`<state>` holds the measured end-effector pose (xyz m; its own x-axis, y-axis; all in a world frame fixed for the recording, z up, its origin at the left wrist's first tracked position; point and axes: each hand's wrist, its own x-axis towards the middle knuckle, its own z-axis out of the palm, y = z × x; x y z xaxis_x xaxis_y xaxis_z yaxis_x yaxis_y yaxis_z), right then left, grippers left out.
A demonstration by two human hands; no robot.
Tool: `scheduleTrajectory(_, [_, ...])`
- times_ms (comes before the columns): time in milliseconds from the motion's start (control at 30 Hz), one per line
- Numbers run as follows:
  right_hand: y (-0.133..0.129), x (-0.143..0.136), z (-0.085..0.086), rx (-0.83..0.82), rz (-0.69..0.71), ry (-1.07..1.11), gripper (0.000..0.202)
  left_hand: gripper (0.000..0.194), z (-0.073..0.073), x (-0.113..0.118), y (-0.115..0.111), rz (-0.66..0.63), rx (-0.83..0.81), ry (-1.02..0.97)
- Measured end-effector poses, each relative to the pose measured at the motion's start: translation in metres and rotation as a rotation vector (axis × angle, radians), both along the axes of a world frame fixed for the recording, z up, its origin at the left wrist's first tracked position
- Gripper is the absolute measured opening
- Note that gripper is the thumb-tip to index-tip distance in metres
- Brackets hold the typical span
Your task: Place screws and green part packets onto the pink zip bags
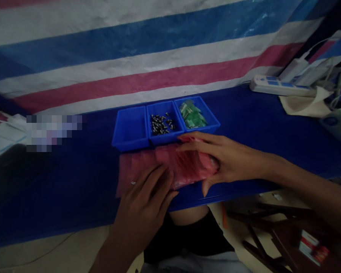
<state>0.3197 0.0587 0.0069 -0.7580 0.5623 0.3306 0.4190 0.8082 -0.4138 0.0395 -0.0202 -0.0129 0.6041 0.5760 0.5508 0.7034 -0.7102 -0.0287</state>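
Note:
Several red translucent plastic bags (184, 163) lie stacked and overlapping along the front of the blue table. My right hand (224, 155) is wrapped round the right end of the stack, thumb below and fingers on top. On the left part, my left hand (147, 197) rests with its fingers spread over the bags. Just behind them stand three blue bins: an empty one on the left (130, 129), a middle one with dark screws (160, 124), and a right one with small green packets (193, 114).
A white power strip (281, 86) with plugs and cables sits at the back right beside a beige cloth (307, 104). White items (8, 131) are at the far left. A dark wooden stool (295, 242) stands below the table on the right.

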Motion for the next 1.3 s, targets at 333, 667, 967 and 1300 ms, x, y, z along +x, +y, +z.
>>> scheduleTrajectory(333, [-0.009, 0.026, 0.008, 0.044, -0.083, -0.059, 0.110, 0.032, 0.007, 0.028, 0.006, -0.068, 0.001, -0.011])
scheduleTrajectory(667, [-0.036, 0.033, 0.005, 0.237, -0.189, -0.272, 0.107, 0.028, 0.009, 0.046, 0.008, -0.020, 0.048, -0.039])
scheduleTrajectory(967, [-0.056, 0.055, -0.009, 0.305, -0.277, -0.135, 0.038, 0.038, 0.008, 0.067, 0.003, -0.046, 0.002, 0.003])
scheduleTrajectory(1300, [-0.063, 0.063, -0.024, 0.147, -0.261, -0.004, 0.041, 0.031, -0.012, 0.072, 0.022, -0.086, -0.075, -0.019])
